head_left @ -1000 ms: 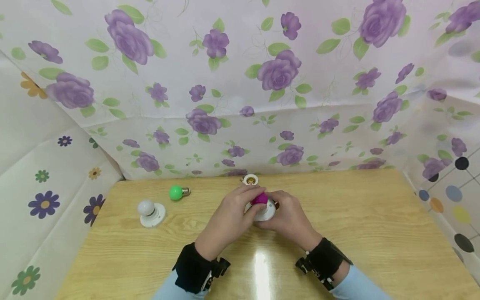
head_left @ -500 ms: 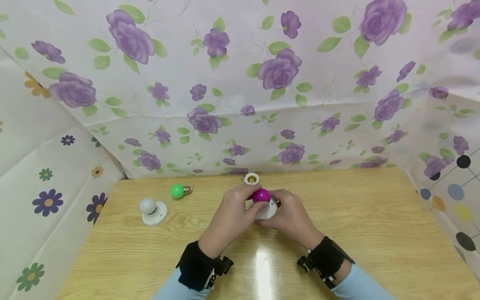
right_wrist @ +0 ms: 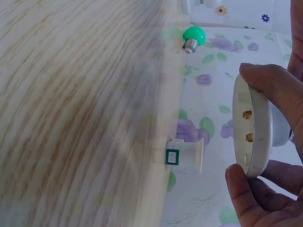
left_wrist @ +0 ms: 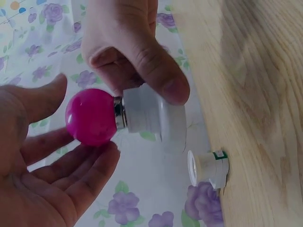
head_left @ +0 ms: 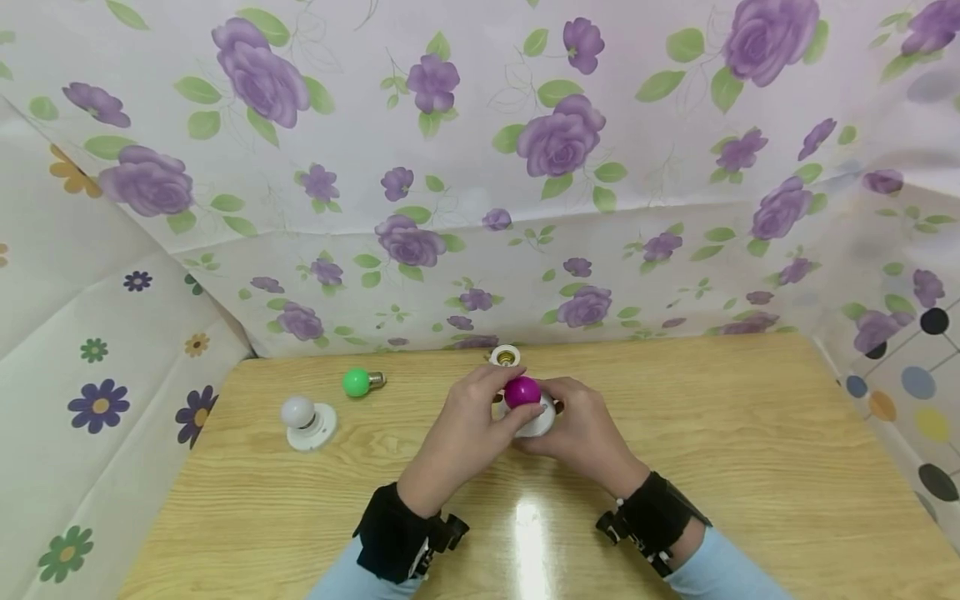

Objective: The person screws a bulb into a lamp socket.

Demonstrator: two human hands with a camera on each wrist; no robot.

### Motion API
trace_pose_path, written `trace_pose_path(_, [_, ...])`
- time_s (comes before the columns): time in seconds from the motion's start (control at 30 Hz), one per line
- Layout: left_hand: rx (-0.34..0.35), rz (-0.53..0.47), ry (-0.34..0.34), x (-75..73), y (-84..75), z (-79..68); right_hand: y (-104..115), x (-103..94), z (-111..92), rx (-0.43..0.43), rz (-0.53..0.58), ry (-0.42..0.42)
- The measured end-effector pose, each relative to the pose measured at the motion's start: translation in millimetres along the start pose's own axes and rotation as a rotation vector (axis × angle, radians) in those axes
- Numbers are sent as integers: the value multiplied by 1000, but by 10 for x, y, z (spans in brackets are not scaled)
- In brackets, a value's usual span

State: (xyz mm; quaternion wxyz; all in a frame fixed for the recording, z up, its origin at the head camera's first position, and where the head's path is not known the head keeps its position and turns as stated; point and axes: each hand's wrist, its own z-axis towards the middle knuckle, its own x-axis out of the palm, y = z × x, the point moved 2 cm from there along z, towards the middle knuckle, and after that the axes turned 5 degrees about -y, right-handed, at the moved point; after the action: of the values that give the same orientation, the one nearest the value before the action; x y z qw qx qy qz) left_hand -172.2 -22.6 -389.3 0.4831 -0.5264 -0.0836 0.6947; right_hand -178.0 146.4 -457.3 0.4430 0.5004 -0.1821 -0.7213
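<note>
A magenta light bulb sits in a white round-based lamp holder, its metal thread partly showing at the socket mouth. My left hand is curled loosely around the bulb. In the left wrist view its fingertips meet the bulb's underside, while the thumb stands slightly off it. By the rim of its base, my right hand grips the lamp holder between thumb and fingers. The right wrist view shows the holder's underside with brass terminals, tipped away from the table and raised off it.
Behind the hands, an unoccupied lamp holder stands near the table's back edge. A green bulb lies on its side at back left. In front of it stands a white bulb in another holder. Flowered cloth rises behind the wooden table.
The magenta bulb shows more of its round top between the left fingers, and the left thumb has shifted on it. The right hand keeps its hold on the lamp holder.
</note>
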Motion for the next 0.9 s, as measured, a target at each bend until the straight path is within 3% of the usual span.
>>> trace_pose_path(0.3, [-75, -2, -53, 18, 1, 3, 6, -9, -3, 13, -3, -8])
trace_pose_path(0.53, [-41, 6, -12, 8, -8, -4, 11, -16, -4, 14, -4, 3])
trace_pose_path(0.73, [-54, -34, 50, 11, -7, -7, 14, -24, -10, 16, 4, 8])
trace_pose_path(0.9, [-60, -66, 53, 9, -10, -8, 6, -36, -17, 13, -3, -1])
